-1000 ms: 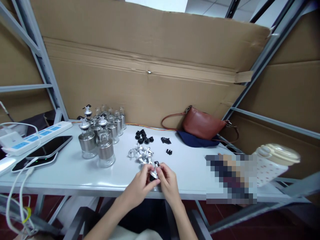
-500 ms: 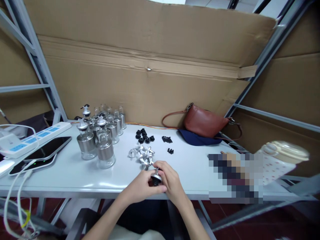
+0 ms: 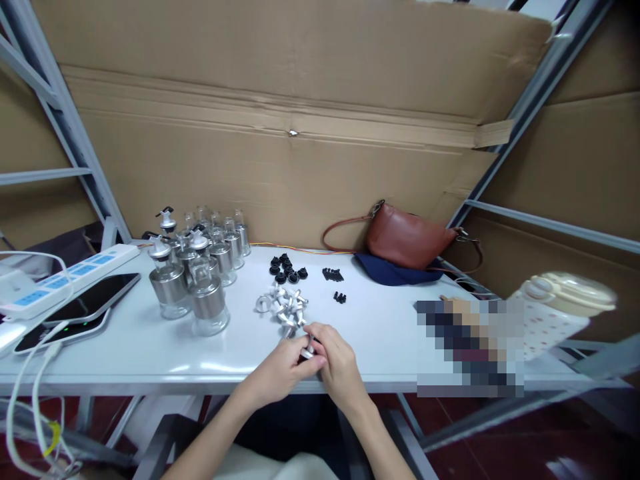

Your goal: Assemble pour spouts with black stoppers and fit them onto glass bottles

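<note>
My left hand (image 3: 283, 370) and my right hand (image 3: 341, 365) meet over the table's front edge, both closed around a small silver-and-black bottle pourer (image 3: 307, 354). Fingers cover most of it, and my left thumb lies across its lower part. Just beyond my fingertips is a loose pile of silver pourer spouts (image 3: 287, 308). Behind that pile sit several black rubber stoppers (image 3: 286, 269). Small black levers (image 3: 332, 274) lie in a row to the right, with a few tiny black pieces (image 3: 340, 297) in front of them.
Glass bottles with metal bands (image 3: 207, 303) stand at left, some topped with pourers. A power strip (image 3: 75, 277) and phone (image 3: 95, 300) lie farther left. At right are a brown handbag (image 3: 413, 237), a navy cap (image 3: 395, 272) and a dotted cup (image 3: 545, 327). Cardboard (image 3: 300, 187) walls the back.
The pourer has turned in my hands, and its black base, visible before, is now mostly covered by my left thumb. The view has shifted slightly.
</note>
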`<state>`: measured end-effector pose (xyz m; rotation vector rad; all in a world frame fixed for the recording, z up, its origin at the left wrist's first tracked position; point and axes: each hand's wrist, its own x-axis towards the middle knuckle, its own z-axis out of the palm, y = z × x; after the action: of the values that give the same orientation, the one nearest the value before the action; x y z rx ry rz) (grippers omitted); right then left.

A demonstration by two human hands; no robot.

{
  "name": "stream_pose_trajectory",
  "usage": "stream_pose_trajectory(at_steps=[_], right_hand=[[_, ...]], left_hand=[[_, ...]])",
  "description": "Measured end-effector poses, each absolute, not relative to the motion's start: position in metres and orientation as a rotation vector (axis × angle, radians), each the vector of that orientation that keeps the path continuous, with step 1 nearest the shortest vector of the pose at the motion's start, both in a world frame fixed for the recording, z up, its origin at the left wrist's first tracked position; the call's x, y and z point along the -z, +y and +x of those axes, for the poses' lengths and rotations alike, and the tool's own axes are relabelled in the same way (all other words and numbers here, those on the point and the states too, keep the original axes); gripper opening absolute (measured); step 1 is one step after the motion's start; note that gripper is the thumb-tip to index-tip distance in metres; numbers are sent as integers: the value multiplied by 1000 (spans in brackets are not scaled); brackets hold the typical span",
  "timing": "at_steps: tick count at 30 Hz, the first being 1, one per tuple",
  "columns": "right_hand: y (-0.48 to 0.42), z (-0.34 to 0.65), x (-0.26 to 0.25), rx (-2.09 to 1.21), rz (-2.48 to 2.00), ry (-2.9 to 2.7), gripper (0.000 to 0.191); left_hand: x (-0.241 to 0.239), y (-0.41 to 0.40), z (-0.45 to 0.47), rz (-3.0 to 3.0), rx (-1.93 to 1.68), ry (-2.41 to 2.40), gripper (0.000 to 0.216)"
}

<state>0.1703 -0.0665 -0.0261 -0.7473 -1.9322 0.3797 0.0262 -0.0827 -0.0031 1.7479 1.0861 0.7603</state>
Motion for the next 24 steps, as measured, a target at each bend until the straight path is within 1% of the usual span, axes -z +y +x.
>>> stream_pose_trajectory(at_steps=[2, 5, 7, 10, 12, 15, 19, 24], right_hand=[[-67, 171, 26, -489, -817, -1830, 29], [-64, 179, 24, -718, -1008, -1436, 41], [-59, 190, 22, -759, -1096, -1231, 45], [-43, 208, 13, -578, -1180, -1293, 44], [-24, 220, 5, -487, -1238, -1388, 39], [20, 235, -6, -493, -1434, -1529, 28], [78, 246, -7, -481, -1635, -1536, 13], [108, 243, 10, -307, -1825, -1554, 13]], left_hand=[[4, -84, 26, 1803, -746, 1087, 23], [2, -88, 26, 1890, -758, 1078, 18], [0, -90, 25, 1863, -797, 1054, 19], [-4, -90, 25, 1744, -815, 1019, 23], [-5, -89, 25, 1711, -801, 1033, 23], [-5, -88, 26, 1710, -798, 1082, 23], [-6, -88, 27, 1720, -798, 1112, 24], [-7, -90, 27, 1728, -787, 1136, 23]])
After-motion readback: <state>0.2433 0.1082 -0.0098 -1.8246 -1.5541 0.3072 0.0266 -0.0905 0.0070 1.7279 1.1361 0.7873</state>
